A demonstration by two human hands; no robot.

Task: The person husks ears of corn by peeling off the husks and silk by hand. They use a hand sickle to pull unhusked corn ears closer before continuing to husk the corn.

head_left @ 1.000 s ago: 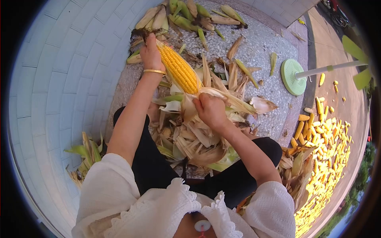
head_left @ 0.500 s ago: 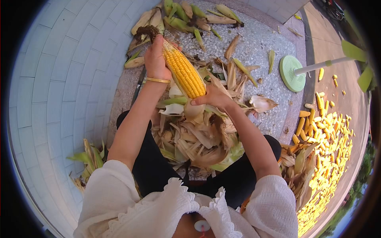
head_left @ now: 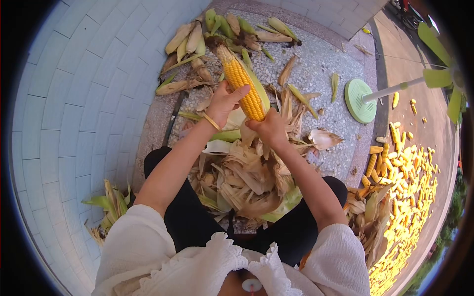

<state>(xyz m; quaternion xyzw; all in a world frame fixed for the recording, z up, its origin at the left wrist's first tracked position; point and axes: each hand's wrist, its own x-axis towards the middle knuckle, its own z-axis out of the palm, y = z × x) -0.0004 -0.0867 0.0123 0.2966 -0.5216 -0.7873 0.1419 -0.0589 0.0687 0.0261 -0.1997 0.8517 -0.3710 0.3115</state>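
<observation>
A yellow ear of corn (head_left: 240,81) is held up in front of me, its dark silk tip pointing away. Green husk (head_left: 260,91) still lines its right side. My left hand (head_left: 226,102), with a yellow bangle at the wrist, is closed around the left side of the ear, thumb across the kernels. My right hand (head_left: 270,129) is closed at the ear's near end, where the husk joins. Below both hands lies a heap of dry, peeled husks (head_left: 247,170) between my legs.
Unpeeled ears (head_left: 190,37) lie at the far end by the tiled wall (head_left: 74,98). A green fan (head_left: 437,78) on a round base (head_left: 360,101) stands to the right. Beyond, many bare cobs (head_left: 410,197) spread over the ground.
My left hand has slid from the silk tip down to the ear's lower side. The silk end is now uncovered, and green husk shows along the right side.
</observation>
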